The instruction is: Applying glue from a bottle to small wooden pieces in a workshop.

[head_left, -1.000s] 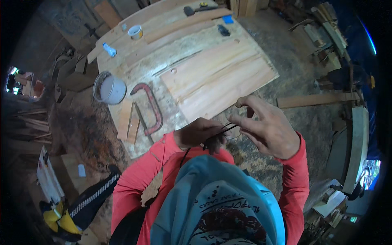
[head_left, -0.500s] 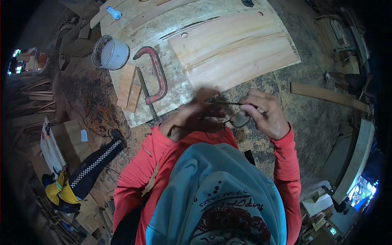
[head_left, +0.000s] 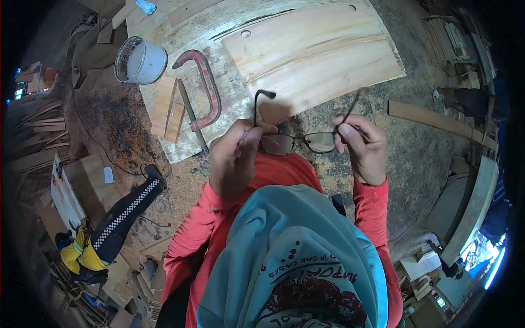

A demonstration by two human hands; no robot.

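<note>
A pair of eyeglasses (head_left: 320, 142) with thin dark frames is stretched between my two hands, both temple arms unfolded and pointing away from me. My left hand (head_left: 234, 158) pinches the glasses by the left hinge, its thumb and fingers closed there. At the opposite hinge my right hand (head_left: 363, 147) grips the other side between thumb and fingers. Beyond them lies a pale wooden panel (head_left: 317, 52) with small round holes near its far corners. A red C-clamp (head_left: 210, 93) with a long dark screw rests on the worktable (head_left: 180, 150), left of the panel.
A whitish bucket (head_left: 147, 63) and wood offcuts (head_left: 168, 109) sit at the table's left side. A long plank (head_left: 437, 124) lies to the right. At the lower left is another person's dark trouser leg (head_left: 126, 213) with a checkered stripe. Sawdust covers the floor.
My left hand, blurred before, has come to the left hinge. The glasses are now spread open, both temples out, and held level from both sides.
</note>
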